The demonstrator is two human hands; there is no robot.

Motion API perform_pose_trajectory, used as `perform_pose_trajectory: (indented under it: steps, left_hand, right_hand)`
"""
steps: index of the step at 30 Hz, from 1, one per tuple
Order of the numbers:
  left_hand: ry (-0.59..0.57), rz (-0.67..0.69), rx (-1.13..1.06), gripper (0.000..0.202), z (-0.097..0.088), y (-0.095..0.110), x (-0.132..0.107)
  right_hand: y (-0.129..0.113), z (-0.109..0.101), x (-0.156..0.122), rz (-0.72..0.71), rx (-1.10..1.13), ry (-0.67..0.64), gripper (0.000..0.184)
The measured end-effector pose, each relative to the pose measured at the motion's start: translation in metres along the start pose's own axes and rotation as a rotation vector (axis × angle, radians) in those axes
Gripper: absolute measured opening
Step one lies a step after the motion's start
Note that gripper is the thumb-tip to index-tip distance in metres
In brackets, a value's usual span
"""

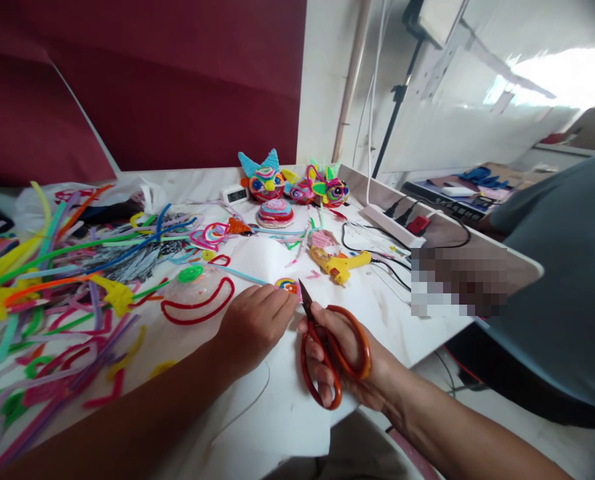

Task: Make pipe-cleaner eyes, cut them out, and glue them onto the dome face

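Note:
My left hand (254, 321) is closed over the edge of a small piece with rainbow-coloured curls (287, 286), pinching it above the white table (257, 407). Orange-handled scissors (313, 329) are in my right hand (344, 347), with fingers through the loops. Their dark blades point up and away, right beside the rainbow piece; whether they touch it I cannot tell. Left of my left hand lies a red pipe-cleaner loop (197, 321), next to a clear rounded form with a green spot (190, 273).
Many coloured pipe cleaners (67, 320) cover the left side. A yellow glue gun (342, 265) lies beyond the scissors, its cord running right. Fuzzy animal heads (267, 183) and a small digital clock (235, 195) stand behind. A power strip (394, 227) sits at right, near another person (562, 267).

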State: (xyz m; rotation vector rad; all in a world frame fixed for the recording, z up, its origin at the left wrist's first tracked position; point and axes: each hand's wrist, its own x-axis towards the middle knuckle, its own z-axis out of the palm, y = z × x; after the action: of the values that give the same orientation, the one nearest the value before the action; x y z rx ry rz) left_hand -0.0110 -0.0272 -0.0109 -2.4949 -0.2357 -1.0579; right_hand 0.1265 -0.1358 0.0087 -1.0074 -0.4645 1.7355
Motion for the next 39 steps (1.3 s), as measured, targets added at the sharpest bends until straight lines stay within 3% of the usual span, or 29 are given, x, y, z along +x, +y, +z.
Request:
perform_pose_trajectory:
  steps: [8, 16, 24, 32, 39]
  left_hand:
    - [-0.007, -0.016, -0.022, 0.017, 0.007, -0.001, -0.008]
    - [-0.022, -0.007, -0.031, 0.009, 0.001, -0.001, -0.001]
    - [-0.012, 0.01, -0.02, 0.016, 0.001, -0.002, -0.001]
    - [0.011, 0.008, -0.001, 0.019, 0.004, -0.002, -0.005]
    - [-0.032, 0.012, -0.027, 0.015, -0.002, -0.002, 0.001]
  right_hand:
    - [0.002, -0.005, 0.002, 0.006, -0.057, 0.026, 0.041]
    - [-0.009, -0.01, 0.003, 0.044, -0.048, -0.022, 0.046]
    - [-0.015, -0.009, 0.001, 0.05, -0.134, 0.039, 0.046]
    - [-0.023, -0.019, 0.006, 0.074, -0.151, -0.074, 0.044]
    - [-0.023, -0.02, 0.006, 0.061, -0.217, -0.024, 0.04]
